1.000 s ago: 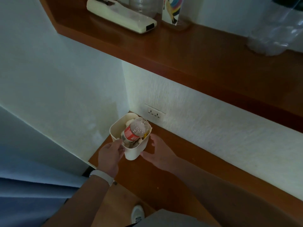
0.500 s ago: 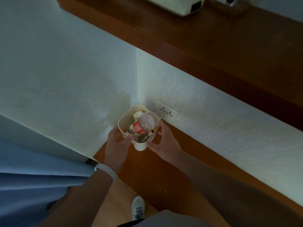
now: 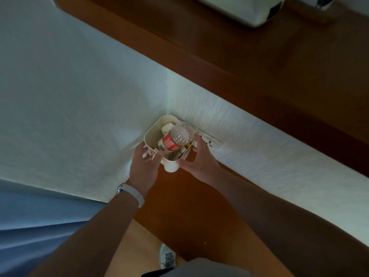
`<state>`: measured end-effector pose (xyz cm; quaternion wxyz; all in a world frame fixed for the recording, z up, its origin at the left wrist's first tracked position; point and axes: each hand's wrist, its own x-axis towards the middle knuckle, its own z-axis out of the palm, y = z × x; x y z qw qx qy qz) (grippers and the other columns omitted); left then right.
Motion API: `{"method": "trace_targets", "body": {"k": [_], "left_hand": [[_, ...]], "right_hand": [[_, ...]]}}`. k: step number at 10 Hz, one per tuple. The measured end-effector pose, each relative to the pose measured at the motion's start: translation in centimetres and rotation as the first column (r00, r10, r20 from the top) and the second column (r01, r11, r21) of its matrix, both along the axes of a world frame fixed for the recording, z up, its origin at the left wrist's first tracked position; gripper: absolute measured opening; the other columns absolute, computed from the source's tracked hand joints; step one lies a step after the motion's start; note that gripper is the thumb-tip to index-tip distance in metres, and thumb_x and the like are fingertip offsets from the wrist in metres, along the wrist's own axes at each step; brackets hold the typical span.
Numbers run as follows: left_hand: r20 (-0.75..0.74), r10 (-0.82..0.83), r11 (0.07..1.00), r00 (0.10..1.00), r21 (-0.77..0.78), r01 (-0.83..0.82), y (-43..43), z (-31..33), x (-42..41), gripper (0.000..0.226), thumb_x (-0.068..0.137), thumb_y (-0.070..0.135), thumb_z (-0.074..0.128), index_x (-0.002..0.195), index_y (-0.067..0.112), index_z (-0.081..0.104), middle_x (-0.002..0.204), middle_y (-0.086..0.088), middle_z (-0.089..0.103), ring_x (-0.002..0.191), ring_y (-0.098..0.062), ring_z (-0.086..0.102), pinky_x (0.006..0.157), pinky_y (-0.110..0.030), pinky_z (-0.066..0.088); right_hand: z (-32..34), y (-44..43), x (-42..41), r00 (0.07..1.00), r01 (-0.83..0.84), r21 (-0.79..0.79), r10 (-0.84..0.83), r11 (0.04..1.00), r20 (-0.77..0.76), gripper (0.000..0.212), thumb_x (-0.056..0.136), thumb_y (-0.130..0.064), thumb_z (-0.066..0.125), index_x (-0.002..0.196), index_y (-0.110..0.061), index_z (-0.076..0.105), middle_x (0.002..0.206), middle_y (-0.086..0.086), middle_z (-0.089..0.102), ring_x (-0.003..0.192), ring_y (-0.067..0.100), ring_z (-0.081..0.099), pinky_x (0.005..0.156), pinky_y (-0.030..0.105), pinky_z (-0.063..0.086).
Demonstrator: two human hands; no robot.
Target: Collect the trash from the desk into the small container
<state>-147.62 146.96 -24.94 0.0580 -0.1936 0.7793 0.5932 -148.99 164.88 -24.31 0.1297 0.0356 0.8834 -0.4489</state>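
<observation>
A small cream container point(image 3: 154, 129) sits in the corner of a low wooden ledge point(image 3: 179, 198), against the white walls. A clear plastic bottle with a red label point(image 3: 176, 137) sticks out of it bottom up, with crumpled white paper point(image 3: 166, 127) and other scraps beside it. My left hand point(image 3: 144, 166) grips the container's left near side, a white band on its wrist. On the right side my right hand point(image 3: 196, 159) clasps the container, thumb at the near corner.
A wall socket point(image 3: 210, 141) is set in the wall just right of the container. Above runs a wooden desk top point(image 3: 259, 62) with a white device point(image 3: 249, 11) on it. Blue curtain fabric point(image 3: 40, 226) hangs at the lower left. My shoe point(image 3: 167, 256) shows below.
Both hands have pushed the container farther back into the corner and now clasp its sides. The view has tilted down and closer.
</observation>
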Motion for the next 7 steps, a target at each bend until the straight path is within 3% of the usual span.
{"method": "trace_targets", "body": {"k": [1,2,3,4,5,6,7], "left_hand": [[0.0,-0.005,1.0,1.0,-0.009,0.005,-0.3,-0.1,-0.8,0.061,0.094,0.028,0.069,0.148,0.019,0.042,0.146,-0.002,0.054,0.111,-0.012,0.057,0.068,-0.012,0.043],[-0.01,-0.02,1.0,1.0,0.003,0.02,-0.4,0.2,-1.5,0.059,0.093,0.027,0.071,0.145,0.02,0.045,0.143,-0.004,0.055,0.114,-0.017,0.06,0.078,-0.023,0.051],[-0.005,-0.065,0.995,0.998,-0.072,0.064,-0.7,0.4,-1.9,0.056,0.093,0.031,0.07,0.144,0.018,0.048,0.142,-0.006,0.058,0.117,-0.019,0.06,0.089,-0.033,0.051],[0.017,-0.125,0.983,0.992,-0.131,0.126,-0.9,1.2,-1.7,0.06,0.094,0.04,0.067,0.145,0.015,0.047,0.145,-0.012,0.058,0.126,-0.028,0.06,0.095,-0.038,0.051],[-0.018,-0.157,0.973,0.987,-0.173,0.152,-1.2,2.1,-0.8,0.06,0.097,0.038,0.062,0.148,0.012,0.044,0.145,-0.008,0.053,0.131,-0.026,0.054,0.094,-0.03,0.042],[-0.098,-0.199,0.961,0.975,-0.214,0.175,-1.1,4.3,0.8,0.05,0.099,0.023,0.061,0.146,0.013,0.047,0.123,0.009,0.046,0.113,-0.011,0.05,0.082,-0.01,0.036],[-0.188,-0.265,0.954,0.946,-0.193,0.229,-1.1,6.5,2.3,0.04,0.1,0.012,0.059,0.137,0.023,0.048,0.111,0.018,0.046,0.097,-0.001,0.047,0.07,0.002,0.036]], "right_hand": [[0.2,0.1,-0.5,1.0,-0.008,0.012,0.008,1.0,0.0,0.1,0.075,-0.041,0.079,0.15,-0.035,0.013,0.149,-0.006,0.034,0.119,0.001,0.036,0.082,0.015,0.034],[0.6,-0.1,-1.0,1.0,-0.02,0.049,0.02,0.999,-0.016,0.098,0.077,-0.041,0.077,0.151,-0.032,0.014,0.149,-0.004,0.035,0.119,0.002,0.036,0.081,0.013,0.031],[0.9,-0.5,-1.0,1.0,-0.013,0.073,0.015,0.997,-0.018,0.096,0.078,-0.042,0.075,0.151,-0.032,0.014,0.15,-0.002,0.034,0.119,0.002,0.032,0.088,0.023,0.034],[1.4,-0.7,-0.5,1.0,0.003,0.098,0.0,0.995,-0.024,0.089,0.082,-0.039,0.073,0.15,-0.029,0.017,0.149,-0.001,0.035,0.126,0.009,0.037,0.089,0.025,0.033],[1.9,-0.6,0.2,1.0,0.016,0.151,-0.015,0.988,-0.006,0.081,0.086,-0.041,0.069,0.149,-0.022,0.022,0.149,0.003,0.034,0.13,0.017,0.04,0.088,0.026,0.034],[3.0,-0.5,1.5,1.0,0.006,0.237,-0.004,0.972,-0.012,0.072,0.09,-0.046,0.061,0.148,-0.021,0.026,0.147,0.005,0.036,0.128,0.021,0.044,0.088,0.028,0.038],[4.5,0.0,2.6,0.997,0.0,0.346,0.025,0.938,-0.068,0.062,0.094,-0.044,0.053,0.147,-0.02,0.031,0.149,0.005,0.038,0.13,0.023,0.043,0.096,0.036,0.042]]}}
